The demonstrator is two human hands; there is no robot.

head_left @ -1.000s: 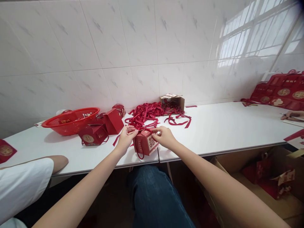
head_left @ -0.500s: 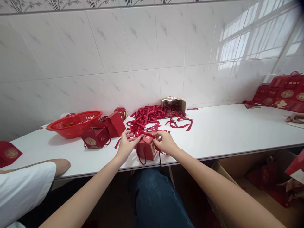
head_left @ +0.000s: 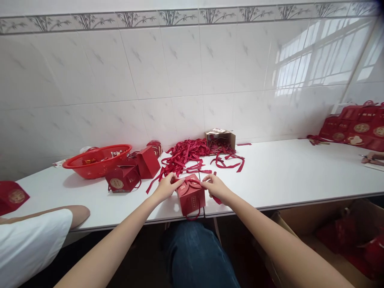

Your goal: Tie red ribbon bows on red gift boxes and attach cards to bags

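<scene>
A small red gift box (head_left: 192,200) stands at the front edge of the white table, its top flaps folded together and a cord handle hanging down its near side. A red ribbon (head_left: 192,181) runs across the top of the box. My left hand (head_left: 168,186) pinches the ribbon at the box's left upper edge. At the right upper edge my right hand (head_left: 215,186) pinches the other side of the ribbon, and a loose end hangs below that hand. Just behind the box lies a heap of red ribbons (head_left: 192,153).
To the left are a red plastic basket (head_left: 97,170) with small packets and several red boxes (head_left: 123,180). An opened carton (head_left: 229,140) stands against the tiled wall. Stacked red boxes (head_left: 360,126) and another person's hand (head_left: 372,157) are far right. A person's elbow (head_left: 79,215) rests at left.
The box has turned so its plain side with the cord faces me. Both hands have drawn the ribbon across its top. The view has tilted up slightly.
</scene>
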